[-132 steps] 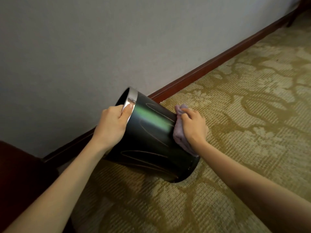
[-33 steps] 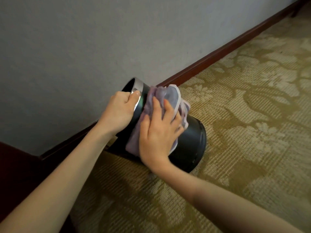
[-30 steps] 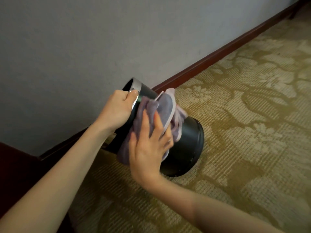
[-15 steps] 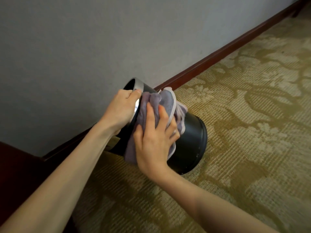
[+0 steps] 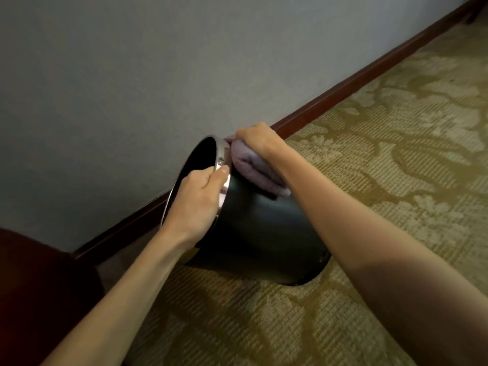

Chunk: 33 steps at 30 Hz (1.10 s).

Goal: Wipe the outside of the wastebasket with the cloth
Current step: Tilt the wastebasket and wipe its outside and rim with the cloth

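A black wastebasket [image 5: 261, 233] with a silver rim lies tilted on the carpet, its mouth turned up and left toward the wall. My left hand [image 5: 196, 199] grips the silver rim on the near side. My right hand [image 5: 257, 142] is curled over the far upper side of the basket, pressing a bunched lilac cloth [image 5: 253, 169] against the wall of the basket just below the rim. Part of the cloth is hidden under my hand and forearm.
A grey wall [image 5: 132, 75] with a dark red skirting board [image 5: 343, 93] runs diagonally just behind the basket. Patterned olive carpet [image 5: 396, 154] covers the floor. A dark red piece of furniture [image 5: 34, 286] fills the lower left corner.
My right hand has moved the cloth from the near side of the basket up over to its far top side by the rim. The basket's black side now faces me.
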### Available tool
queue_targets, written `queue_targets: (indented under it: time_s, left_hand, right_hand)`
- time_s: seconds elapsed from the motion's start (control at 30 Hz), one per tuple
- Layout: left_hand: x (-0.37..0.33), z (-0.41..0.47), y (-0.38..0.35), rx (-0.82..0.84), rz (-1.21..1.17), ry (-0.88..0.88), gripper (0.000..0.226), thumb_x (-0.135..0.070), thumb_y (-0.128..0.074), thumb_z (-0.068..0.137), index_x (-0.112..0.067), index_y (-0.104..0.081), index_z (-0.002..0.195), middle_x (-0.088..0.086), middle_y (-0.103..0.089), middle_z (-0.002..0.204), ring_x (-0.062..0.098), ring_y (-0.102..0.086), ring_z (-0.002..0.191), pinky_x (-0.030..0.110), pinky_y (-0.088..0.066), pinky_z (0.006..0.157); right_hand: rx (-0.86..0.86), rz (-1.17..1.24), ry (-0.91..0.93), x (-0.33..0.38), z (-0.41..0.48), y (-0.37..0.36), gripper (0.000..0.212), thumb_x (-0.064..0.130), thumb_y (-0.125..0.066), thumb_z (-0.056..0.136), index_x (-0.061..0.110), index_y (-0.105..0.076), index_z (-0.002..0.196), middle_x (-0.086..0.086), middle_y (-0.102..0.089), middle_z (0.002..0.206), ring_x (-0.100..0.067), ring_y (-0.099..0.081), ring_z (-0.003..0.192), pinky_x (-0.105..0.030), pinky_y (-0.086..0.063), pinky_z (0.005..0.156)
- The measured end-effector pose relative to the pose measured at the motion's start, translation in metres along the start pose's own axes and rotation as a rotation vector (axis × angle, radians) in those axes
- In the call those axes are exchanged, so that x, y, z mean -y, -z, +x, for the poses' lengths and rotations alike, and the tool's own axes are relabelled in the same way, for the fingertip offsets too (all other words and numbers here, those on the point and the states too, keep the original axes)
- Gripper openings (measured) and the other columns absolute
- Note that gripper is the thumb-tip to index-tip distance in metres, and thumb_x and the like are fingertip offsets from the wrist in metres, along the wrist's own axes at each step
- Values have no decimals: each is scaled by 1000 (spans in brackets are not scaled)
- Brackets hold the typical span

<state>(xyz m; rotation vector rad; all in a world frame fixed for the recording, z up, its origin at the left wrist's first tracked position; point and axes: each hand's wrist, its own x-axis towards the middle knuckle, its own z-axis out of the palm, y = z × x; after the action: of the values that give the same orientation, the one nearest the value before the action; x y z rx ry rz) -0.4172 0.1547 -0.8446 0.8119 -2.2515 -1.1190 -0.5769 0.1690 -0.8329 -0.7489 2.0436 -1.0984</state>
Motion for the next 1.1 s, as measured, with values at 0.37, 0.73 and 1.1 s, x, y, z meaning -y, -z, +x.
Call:
queue_targets:
  time_s: [0.37, 0.73, 1.1]
  left_hand:
    - [1, -2, -1, -40, 61, -70, 48, -34, -39, 95, -7, -46, 56, 4, -49, 53, 10, -44, 52, 38, -37, 53]
    - [4, 33, 4, -92, 48, 55, 39, -22, -44, 98, -4, -47, 64, 6, -40, 59, 12, -35, 53, 30, -29, 55]
    - [15, 42, 16, -100, 143, 11, 38, -23, -43, 98, -14, -40, 61, 4, -35, 59, 8, -29, 50, 30, -22, 48]
  right_hand:
    - [-103, -66, 61, -14, 5, -1, 38, 36, -42, 88, 11, -65, 104, -18, -62, 123, -38, -55, 113, -51, -39, 104]
    - [-601, -236, 347, -58, -75, -56, 47, 35, -35, 85, 27, -53, 129, -1, -47, 138, -32, -35, 128, -49, -21, 102]
    - [-599, -372, 411, -89, -95, -87, 54, 38, -41, 86, 28, -39, 139, -2, -35, 145, -40, -29, 133, -58, -27, 105]
